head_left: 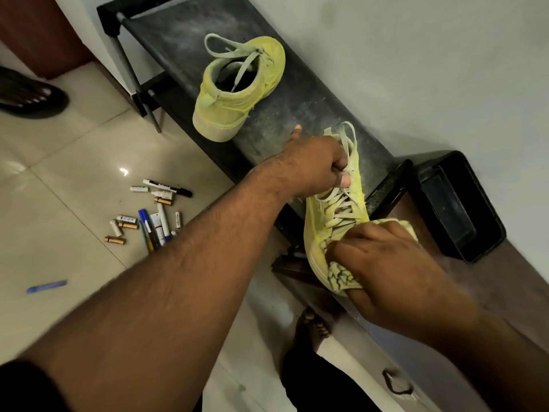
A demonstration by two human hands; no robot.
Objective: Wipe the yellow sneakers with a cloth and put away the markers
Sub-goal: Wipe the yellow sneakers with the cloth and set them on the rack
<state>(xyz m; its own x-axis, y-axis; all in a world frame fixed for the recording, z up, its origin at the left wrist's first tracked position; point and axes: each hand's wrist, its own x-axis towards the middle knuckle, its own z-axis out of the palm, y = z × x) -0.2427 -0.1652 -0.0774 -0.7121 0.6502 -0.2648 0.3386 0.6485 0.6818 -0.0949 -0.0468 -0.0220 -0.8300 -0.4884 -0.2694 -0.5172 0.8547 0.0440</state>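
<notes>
One yellow sneaker (237, 84) stands alone on the dusty black rack top (184, 40). A second yellow sneaker (329, 215) is at the rack's near end; my left hand (312, 165) grips it at the collar and tongue, index finger sticking out. My right hand (386, 263) holds a yellowish patterned cloth (341, 276) bunched against this sneaker's toe. Several markers (166, 187) lie scattered on the tiled floor to the left, mixed with batteries (114, 239).
A black open box (457, 206) sits on the brown cabinet top by the wall. A blue marker cap (47, 286) lies on the floor. Someone's foot in a dark sandal (32, 98) is at far left. My own bare foot (312, 325) shows below.
</notes>
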